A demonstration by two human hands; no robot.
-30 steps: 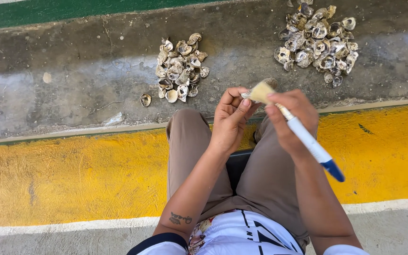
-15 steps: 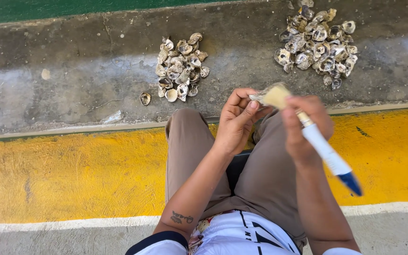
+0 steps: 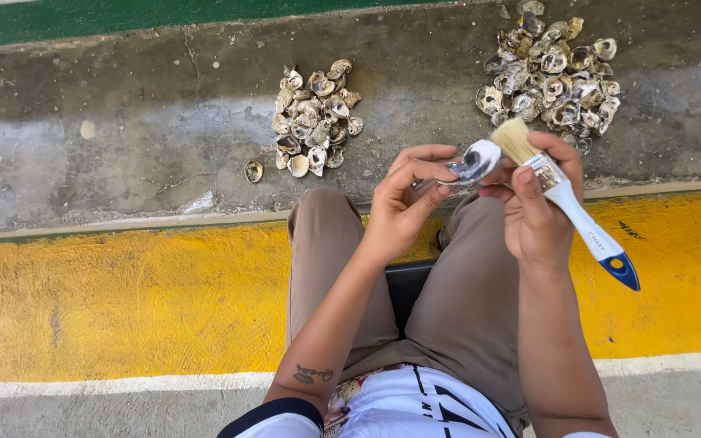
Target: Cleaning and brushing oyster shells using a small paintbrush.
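Observation:
My left hand [image 3: 403, 203] holds a pale oyster shell [image 3: 472, 161] by its edge, its shiny inner side facing up. My right hand [image 3: 533, 203] grips a paintbrush [image 3: 565, 195] with a white handle and blue tip; its tan bristles rest against the shell's right side. Both hands are raised above my knees, which are in brown trousers. I sit on a dark seat.
Two heaps of oyster shells lie on the grey concrete strip: one heap [image 3: 314, 118] ahead of my left knee, a larger pile [image 3: 553, 73] at upper right. A single shell [image 3: 253, 170] lies apart. A yellow painted band [image 3: 123, 300] runs under my legs.
Both hands have risen and shifted right together. The shell now shows its shiny inner side, and the brush handle tilts down to the right.

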